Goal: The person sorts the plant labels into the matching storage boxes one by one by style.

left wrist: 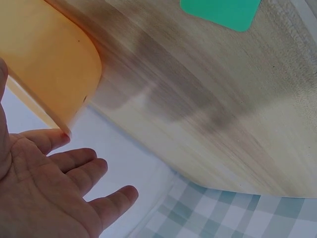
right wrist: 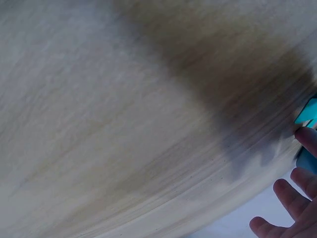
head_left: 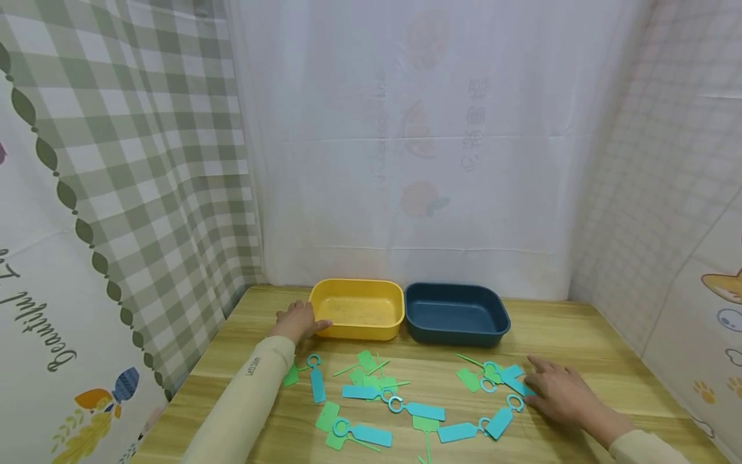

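Observation:
My left hand point(head_left: 297, 321) is at the left end of a yellow bin point(head_left: 356, 338), its thumb over the front corner. In the left wrist view the index fingertip meets the bin's rim point(left wrist: 37, 101), and the other fingers spread away from it. My right hand point(head_left: 559, 393) is low over the right of the table, palm down with fingers loosely extended. Its fingertips are right at a blue ring-ended tag point(head_left: 516, 379). In the right wrist view that hand shows only at the right edge, fingers apart. More blue tags point(head_left: 426, 411) and green tags point(head_left: 426, 423) lie scattered between the hands.
A dark blue bin point(head_left: 458, 336) stands beside the yellow one at the back of the wooden table point(head_left: 556, 328). White cloth point(head_left: 324, 193) hangs behind, and a checked cloth point(head_left: 191, 161) hangs on the left. One green tag point(head_left: 291, 376) lies partly behind the left sleeve.

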A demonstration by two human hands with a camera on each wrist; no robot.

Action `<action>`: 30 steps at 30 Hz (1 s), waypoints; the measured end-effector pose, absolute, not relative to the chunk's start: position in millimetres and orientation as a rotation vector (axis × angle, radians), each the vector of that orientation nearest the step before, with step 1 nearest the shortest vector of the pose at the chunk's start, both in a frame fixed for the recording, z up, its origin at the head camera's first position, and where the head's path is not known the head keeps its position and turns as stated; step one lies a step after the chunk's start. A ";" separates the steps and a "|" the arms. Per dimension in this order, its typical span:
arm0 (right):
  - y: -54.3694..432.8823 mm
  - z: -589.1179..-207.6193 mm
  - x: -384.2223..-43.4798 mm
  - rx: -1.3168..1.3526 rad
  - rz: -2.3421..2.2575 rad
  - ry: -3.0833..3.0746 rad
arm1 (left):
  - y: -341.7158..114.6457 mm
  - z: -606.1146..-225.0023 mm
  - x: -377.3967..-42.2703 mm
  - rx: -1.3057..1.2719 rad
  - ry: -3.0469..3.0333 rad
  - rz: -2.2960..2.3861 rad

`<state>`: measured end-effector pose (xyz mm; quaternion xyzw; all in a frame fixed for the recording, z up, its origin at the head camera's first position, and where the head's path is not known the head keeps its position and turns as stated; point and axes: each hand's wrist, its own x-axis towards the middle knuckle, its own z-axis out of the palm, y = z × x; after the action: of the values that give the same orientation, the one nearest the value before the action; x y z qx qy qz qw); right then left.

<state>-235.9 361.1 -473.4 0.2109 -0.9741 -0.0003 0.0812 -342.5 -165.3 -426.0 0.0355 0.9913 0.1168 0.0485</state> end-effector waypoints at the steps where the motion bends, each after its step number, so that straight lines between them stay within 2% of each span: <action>1: 360.4 -474.0 -236.5 0.634 0.007 -2.903 | -165.3 -426.1 -342.3 0.109 3.021 0.355; 17: 352.7 -478.4 -243.4 0.548 0.029 -2.871 | -162.4 -423.1 -340.9 0.117 3.028 0.329; 30: 342.7 -476.4 -248.1 0.609 0.067 -2.562 | -163.8 -422.3 -340.4 0.104 3.026 0.325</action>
<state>-248.1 342.7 -476.4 0.2239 -0.9414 0.0245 0.2510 -340.4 -163.8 -422.3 0.0340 0.9926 0.1064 0.0480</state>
